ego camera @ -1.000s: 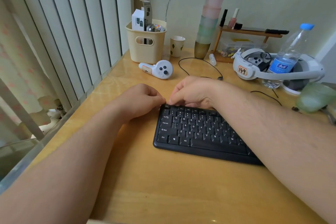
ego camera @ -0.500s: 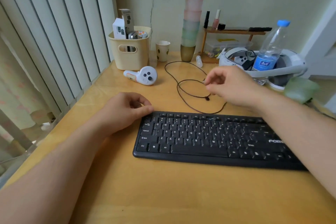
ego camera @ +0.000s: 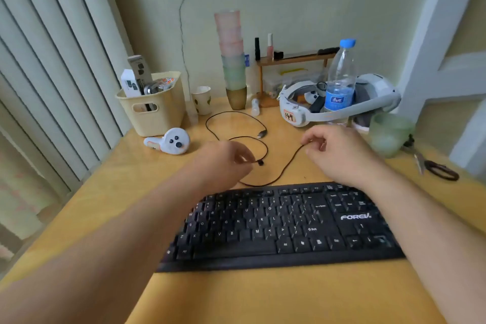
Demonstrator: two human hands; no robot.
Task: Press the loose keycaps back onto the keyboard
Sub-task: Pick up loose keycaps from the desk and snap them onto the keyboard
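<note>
A black keyboard (ego camera: 284,226) lies on the wooden desk (ego camera: 263,297) in front of me, its keys a little blurred. Its thin black cable (ego camera: 285,167) loops over the desk behind it and ends in a USB plug (ego camera: 262,134). Just behind the keyboard's top left, my left hand (ego camera: 223,163) pinches the cable beside a small black knot (ego camera: 260,162). My right hand (ego camera: 339,155) is behind the keyboard's top right and pinches the same cable further along. I see no loose keycaps.
A cream basket (ego camera: 152,108), a white controller (ego camera: 169,142), a paper cup (ego camera: 202,100) and a tall stack of cups (ego camera: 232,60) stand at the back. A headset (ego camera: 339,110), a water bottle (ego camera: 340,79), a green cup (ego camera: 389,134) and scissors (ego camera: 434,166) crowd the right.
Both hands left the keyboard's top left corner. The right hand reached back to the cable first; the left then lifted off the keyboard and took the cable too. The view shifted right.
</note>
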